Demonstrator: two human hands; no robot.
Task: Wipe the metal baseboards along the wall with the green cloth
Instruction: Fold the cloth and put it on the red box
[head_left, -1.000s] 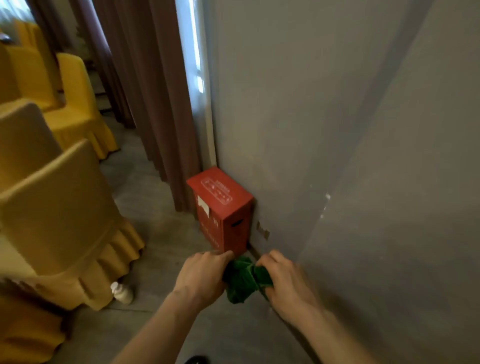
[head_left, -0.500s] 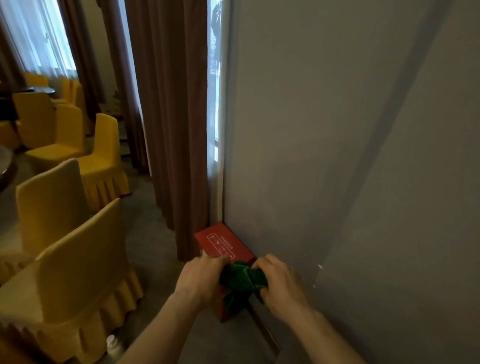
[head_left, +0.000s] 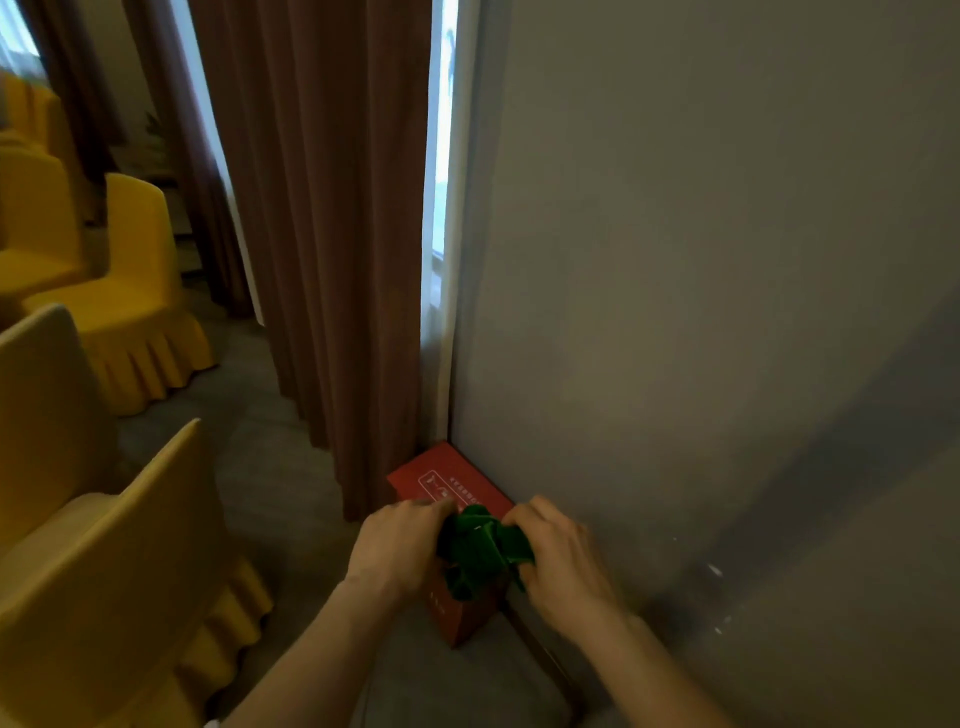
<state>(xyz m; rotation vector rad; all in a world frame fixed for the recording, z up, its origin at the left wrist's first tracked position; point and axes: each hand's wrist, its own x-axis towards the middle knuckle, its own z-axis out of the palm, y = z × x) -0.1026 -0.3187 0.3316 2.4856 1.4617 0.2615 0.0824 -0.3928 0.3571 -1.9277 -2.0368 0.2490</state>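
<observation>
Your view has tipped up since a second ago: before, you looked down at the floor and the red box (head_left: 451, 514) showed its whole front, and now the wall (head_left: 701, 312) and the brown curtain (head_left: 332, 234) fill most of what you see, and the box sits low in the view, half hidden by your hands. Your hands have stayed together the whole time, both on the green cloth (head_left: 480, 551). That tells me you are not wiping yet; I think you are still folding or bunching the cloth to get it ready. Your left hand (head_left: 400, 545) is curled shut around the left side of the cloth, and your right hand (head_left: 563, 561) is curled shut around the right side, with its fingers tucked into the folds. The cloth is a crumpled ball between them, held up in the air in front of the box and just beside the wall. The baseboard (head_left: 540, 649) is the dark strip where the wall meets the floor, below your right hand, and the cloth is not touching it. The yellow chairs (head_left: 104, 519) stand on your left, well apart from the wall.
</observation>
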